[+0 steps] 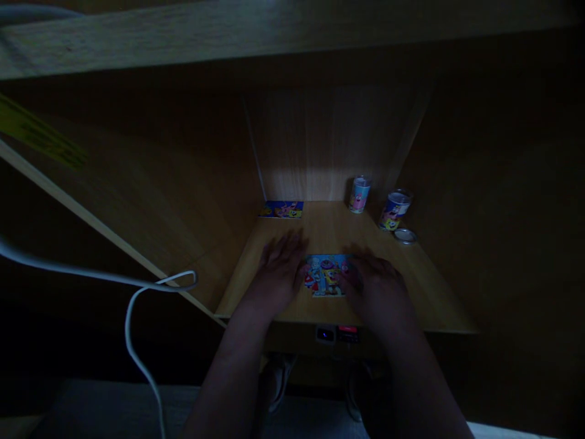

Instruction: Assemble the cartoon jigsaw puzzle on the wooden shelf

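A flat, colourful cartoon picture lies on the wooden shelf board between my hands. Its lower left edge looks uneven, and I cannot make out whether it is in pieces. My left hand rests at the picture's left side, fingers stretched forward and somewhat blurred. At the right side my right hand is spread low, with its thumb over the picture's edge. Neither hand has anything gripped in it. Part of the picture's right side is hidden under the right hand.
A second cartoon picture lies at the back left. Toward the back right stand a light-blue cartoon tin and a dark-blue one, beside a round metal lid. Wooden panels enclose the shelf. A white cable hangs at left.
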The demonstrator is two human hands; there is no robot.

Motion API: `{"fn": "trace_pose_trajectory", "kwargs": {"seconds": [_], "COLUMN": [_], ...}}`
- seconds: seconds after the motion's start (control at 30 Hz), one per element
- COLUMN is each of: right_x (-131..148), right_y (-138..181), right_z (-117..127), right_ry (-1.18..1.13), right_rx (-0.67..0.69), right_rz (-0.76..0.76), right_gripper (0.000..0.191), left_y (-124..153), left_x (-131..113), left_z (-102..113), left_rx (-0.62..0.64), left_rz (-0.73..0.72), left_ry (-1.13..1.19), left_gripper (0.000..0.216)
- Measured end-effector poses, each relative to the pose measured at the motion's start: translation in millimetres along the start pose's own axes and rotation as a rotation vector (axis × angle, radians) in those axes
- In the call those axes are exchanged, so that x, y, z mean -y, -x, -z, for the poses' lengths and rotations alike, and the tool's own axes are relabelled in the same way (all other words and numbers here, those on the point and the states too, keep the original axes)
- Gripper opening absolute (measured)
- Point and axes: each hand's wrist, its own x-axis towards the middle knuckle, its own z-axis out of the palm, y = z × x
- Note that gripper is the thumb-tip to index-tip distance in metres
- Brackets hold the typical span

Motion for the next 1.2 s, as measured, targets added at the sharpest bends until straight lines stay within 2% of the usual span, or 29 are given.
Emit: {"fn": "trace_pose_trajectory", "kwargs": {"seconds": [0.13, 0.3, 0.47, 0.53, 0.7, 0.8, 0.87, 1.0, 1.2], "right_x": [0, -1, -1, -1, 0, -1, -2, -4, -2], "right_y": [0, 0, -1, -1, -1, -1, -1, -1, -1], "right_z": [-1, -1, 1, 1, 1, 0, -1, -2, 0], "right_ry": [-0.003, 0.001, -0.014, -0.013, -0.015, -0.024, -0.027, -0.044, -0.029], "right_rx": [-0.002, 0.0, 0.006, 0.002, 0.016, 0.018, 0.016, 0.006, -0.004], "right_rz": [0.006, 0.008, 0.016, 0.015, 0.001, 0.0, -0.002, 0.016, 0.009], "right_gripper": [0.043, 0.044, 0.043, 0.042, 0.042, 0.043, 0.044, 0.044, 0.043], "left_y": [-1, -8, -6, 4, 39, 48, 49, 50, 54], "left_x": [1, 1, 3, 5, 8, 5, 4, 8, 6], "left_z": [-3, -1, 10, 16, 30, 37, 42, 48, 40], "left_rx": [0.067, -0.095, -0.15, -0.166, -0.091, -0.031, -0.048, -0.109, -0.018], "left_rz": [0.022, 0.072, 0.094, 0.082, -0.034, -0.104, -0.122, -0.079, 0.025], "left_ry": [0.013, -0.009, 0.076, 0.146, 0.396, 0.464, 0.459, 0.383, 0.323], "left_gripper": [0.062, 0.042, 0.013, 0.014, 0.021, 0.021, 0.018, 0.009, 0.013]}}
